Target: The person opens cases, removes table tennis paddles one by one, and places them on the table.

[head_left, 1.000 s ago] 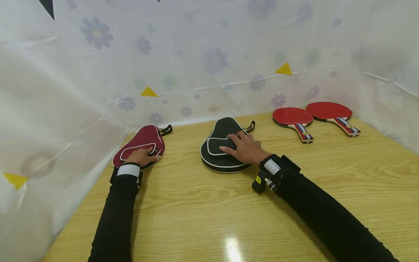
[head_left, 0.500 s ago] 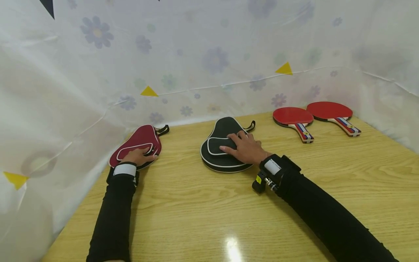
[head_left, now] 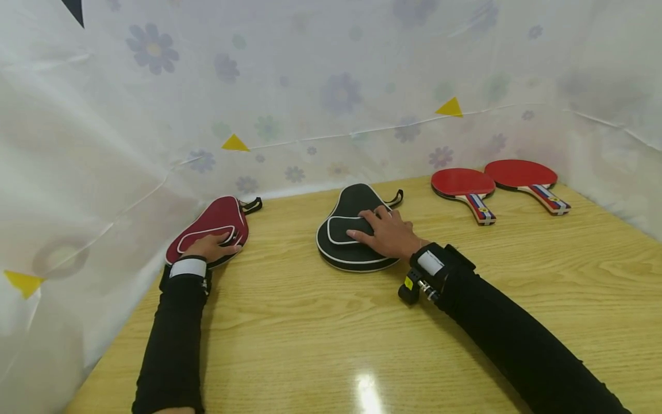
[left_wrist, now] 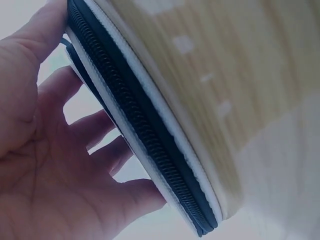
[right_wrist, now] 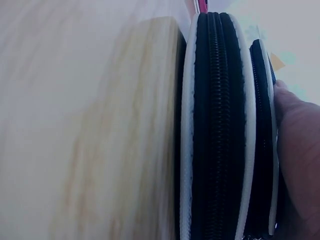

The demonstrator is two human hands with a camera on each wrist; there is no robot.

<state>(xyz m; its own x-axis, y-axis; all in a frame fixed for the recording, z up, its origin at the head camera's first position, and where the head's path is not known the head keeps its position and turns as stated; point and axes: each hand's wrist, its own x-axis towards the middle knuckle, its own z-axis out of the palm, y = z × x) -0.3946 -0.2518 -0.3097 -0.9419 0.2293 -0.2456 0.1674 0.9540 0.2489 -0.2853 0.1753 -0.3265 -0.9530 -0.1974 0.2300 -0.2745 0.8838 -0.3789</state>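
My left hand [head_left: 208, 248] rests on a dark red table tennis bat case [head_left: 209, 219] with white piping, at the table's left side. Its thumb reaches along the case's right edge. In the left wrist view the case's zipped side [left_wrist: 135, 110] stands beside the spread fingers. My right hand [head_left: 389, 234] lies across a black bat case [head_left: 357, 201], fingers spread over its front pocket and touching it. The right wrist view gives the black case's zipped side [right_wrist: 218, 125] close up, with part of the hand against the pocket. Both cases lie flat, wrist loops toward the back.
Two red table tennis bats [head_left: 462, 181] [head_left: 519, 173] lie at the back right, handles toward the front right. A flowered white sheet [head_left: 310, 75] hangs behind and beside the wooden table [head_left: 289, 333]. Yellow triangles [head_left: 449, 107] are stuck on the sheet.
My left hand and the dark red case have slid together a little to the left. The right hand, the black case and the bats have stayed in place.
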